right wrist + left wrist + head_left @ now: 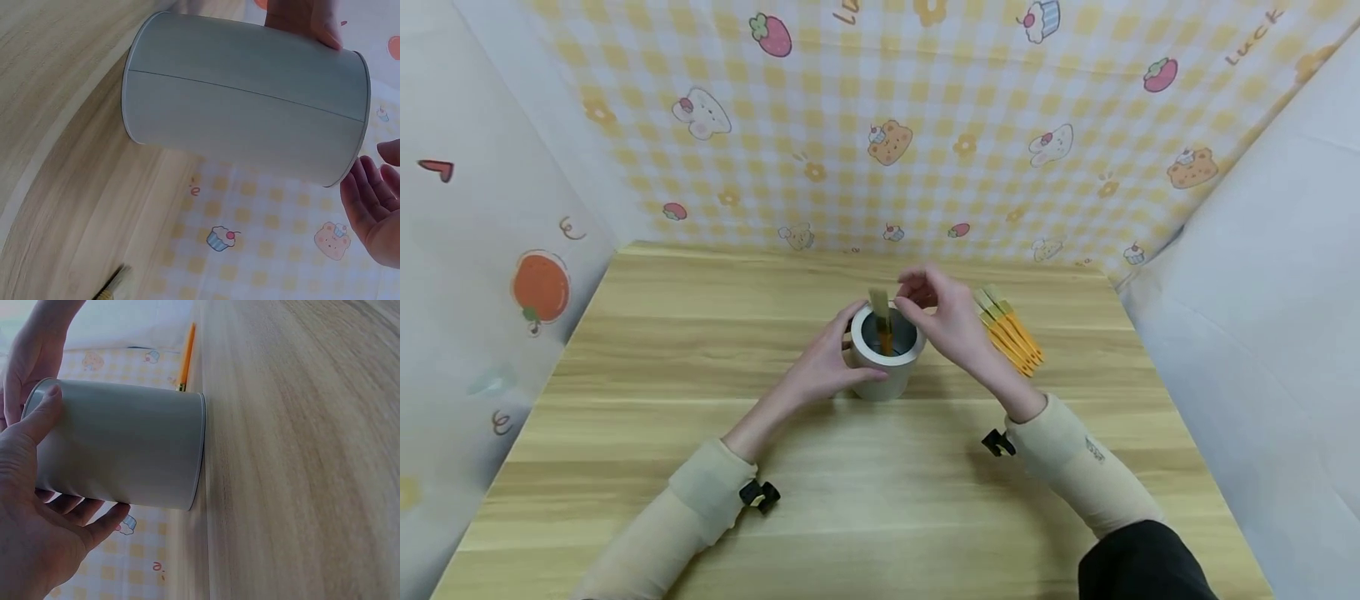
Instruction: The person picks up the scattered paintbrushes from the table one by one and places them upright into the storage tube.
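Note:
A light grey cylindrical pot stands upright on the wooden table. My left hand grips its side, with the thumb across the front and the fingers behind. Inside the pot is a paintbrush, bristles up, its orange handle reaching down into it. My right hand is at the right of the rim with fingers loosely bent. In the right wrist view, that hand has its thumb apart from the fingers and nothing between them; the fingertips are right at the rim of the pot.
Several orange-handled paintbrushes lie side by side on the table, to the right of the pot. A yellow checked cloth hangs behind the table. White sheets stand along both sides.

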Available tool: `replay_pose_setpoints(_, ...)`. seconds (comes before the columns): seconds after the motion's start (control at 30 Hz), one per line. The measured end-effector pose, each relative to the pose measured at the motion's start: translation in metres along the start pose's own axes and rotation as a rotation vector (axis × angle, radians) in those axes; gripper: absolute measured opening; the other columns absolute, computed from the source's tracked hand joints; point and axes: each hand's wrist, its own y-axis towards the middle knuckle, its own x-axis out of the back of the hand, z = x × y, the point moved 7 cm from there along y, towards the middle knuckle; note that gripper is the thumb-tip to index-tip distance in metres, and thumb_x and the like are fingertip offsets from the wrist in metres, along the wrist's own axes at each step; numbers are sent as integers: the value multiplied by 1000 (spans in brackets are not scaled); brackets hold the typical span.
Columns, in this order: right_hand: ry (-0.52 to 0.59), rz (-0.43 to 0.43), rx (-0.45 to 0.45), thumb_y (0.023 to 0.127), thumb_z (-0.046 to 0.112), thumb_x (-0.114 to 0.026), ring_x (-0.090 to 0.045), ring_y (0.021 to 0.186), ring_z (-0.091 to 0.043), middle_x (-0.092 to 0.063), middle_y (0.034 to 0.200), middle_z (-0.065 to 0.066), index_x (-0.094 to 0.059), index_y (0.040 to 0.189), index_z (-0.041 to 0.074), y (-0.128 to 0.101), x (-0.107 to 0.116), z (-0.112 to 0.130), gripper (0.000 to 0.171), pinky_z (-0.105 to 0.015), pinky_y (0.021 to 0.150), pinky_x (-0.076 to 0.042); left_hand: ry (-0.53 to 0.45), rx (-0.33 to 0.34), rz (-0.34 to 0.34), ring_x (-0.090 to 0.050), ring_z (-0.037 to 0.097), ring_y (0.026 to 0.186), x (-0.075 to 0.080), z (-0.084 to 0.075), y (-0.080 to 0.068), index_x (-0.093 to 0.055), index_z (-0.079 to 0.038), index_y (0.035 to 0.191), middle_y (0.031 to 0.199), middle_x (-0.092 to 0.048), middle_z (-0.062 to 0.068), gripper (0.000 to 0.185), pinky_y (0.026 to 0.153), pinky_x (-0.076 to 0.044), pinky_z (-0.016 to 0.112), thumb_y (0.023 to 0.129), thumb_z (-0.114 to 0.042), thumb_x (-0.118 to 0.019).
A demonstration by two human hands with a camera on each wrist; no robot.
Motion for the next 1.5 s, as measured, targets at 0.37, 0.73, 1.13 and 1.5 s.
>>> replay_pose_setpoints(0.37,-15,-50,-92,98,10,-69,-70,88,-22,-73,101,-13,-65,120,2,-4,27,-27,23,-34,78,-61,-13,29,-15,-49,36,144,1,1,-2,-24,-23,163,161,-40,4,111,115,-47,56,76,-31,-93)
replay_pose_setpoints(0.73,-149,81,-218,97,1,-66,-72,95,-31,-72,109,-21,-63,133,0,-26,39,-93,37,-33,75,-63,6,31,-12,-49,36,144,4,3,0,-22,-30,163,162,-39,4,112,115,-47,56,76,-35,-93)
replay_pose_setpoints(1.13,-335,262,-229,92,2,-73,-72,105,-43,-70,122,-29,-54,145,-3,-59,37,-137,57,-55,89,-62,15,26,-8,-50,37,143,3,3,0,-21,-30,164,163,-38,5,113,115,-47,56,77,-36,-92)
replay_pose_setpoints(1.5,-393,290,-214,90,-1,-74,-72,104,-41,-71,116,-26,-52,145,-4,-74,34,-152,60,-55,90,-60,9,33,-8,-50,37,143,1,6,1,-21,-32,163,163,-38,4,113,115,-46,57,76,-38,-92)
